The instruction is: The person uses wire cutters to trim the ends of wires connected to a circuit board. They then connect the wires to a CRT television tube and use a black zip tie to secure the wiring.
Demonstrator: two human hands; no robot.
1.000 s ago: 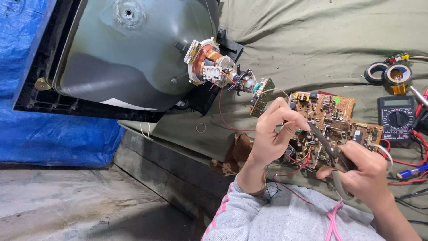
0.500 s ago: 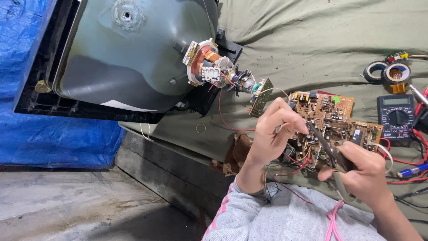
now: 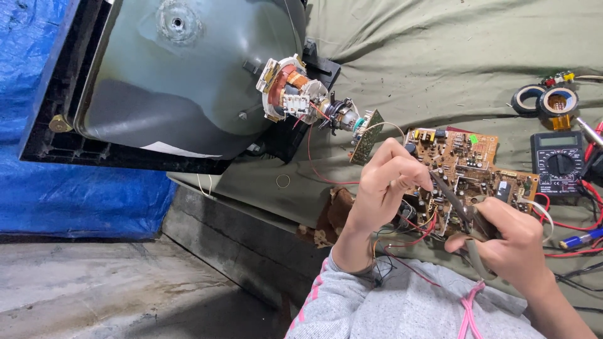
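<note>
A brown circuit board [image 3: 468,160] crowded with components lies on the olive cloth [image 3: 440,50]. My left hand [image 3: 386,185] pinches a thin piece of wire against the board's near-left part. My right hand [image 3: 505,235] grips a dark soldering iron [image 3: 455,204] whose tip points up onto the board, close to the left fingers. Red and white wires [image 3: 414,235] trail from the board toward my lap. A grey picture tube [image 3: 182,75] lies on its face at the upper left, its neck with the copper coil [image 3: 289,88] pointing at the board.
A black multimeter [image 3: 557,163] lies right of the board, with two tape rolls [image 3: 543,100] above it and red leads around it. A blue tarp [image 3: 75,194] hangs at the left. Bare concrete floor [image 3: 94,295] runs below the platform edge. A small ring [image 3: 283,181] rests on the cloth.
Both hands keep their places at the board. The soldering iron tip and left fingers shift only slightly.
</note>
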